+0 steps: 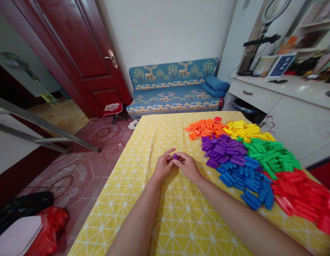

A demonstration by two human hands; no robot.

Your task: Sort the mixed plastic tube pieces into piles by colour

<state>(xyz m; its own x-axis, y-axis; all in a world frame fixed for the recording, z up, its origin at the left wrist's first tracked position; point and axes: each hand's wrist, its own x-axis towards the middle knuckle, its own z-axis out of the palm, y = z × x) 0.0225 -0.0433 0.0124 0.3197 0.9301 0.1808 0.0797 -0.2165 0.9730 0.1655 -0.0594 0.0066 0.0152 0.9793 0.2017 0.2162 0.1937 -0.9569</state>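
My left hand and my right hand meet over the middle of the table, fingertips pinched together. Between them a small purple plastic piece pokes up, mostly hidden by the fingers. Right of my right hand lies a pile of purple plastic pieces. Next to it are heaps of blue pieces, orange pieces, yellow pieces, green pieces and red pieces. The pieces look short and narrow; their exact kind is unclear.
A yellow patterned cloth covers the table. Beyond its far edge stands a blue sofa. A white cabinet is at the right. Left are a metal frame, a red stool and a red bag on the floor.
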